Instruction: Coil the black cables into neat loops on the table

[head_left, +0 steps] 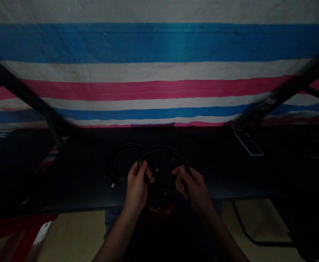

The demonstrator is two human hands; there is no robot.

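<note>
A thin black cable [162, 147] arcs between my two hands above the dark table. My left hand [139, 182] is closed around one side of it, thumb on top. On the other side my right hand [190, 183] grips the cable between thumb and curled fingers. Left of my left hand lies a coiled black cable [111, 160] with a pale metal plug [113, 185] at its end. Another dark coil [190, 136] shows faintly behind my right hand. A small pale plug tip [157, 170] shows between my hands. Dim light hides much of the black cable against the table.
The black table [80, 189] spans the view. A phone-like device with a light rim [248, 142] lies at the back right. Dark slanted frame bars [25, 92] stand on both sides. A striped sheet [159, 43] hangs behind. Red framework [23, 233] is at lower left.
</note>
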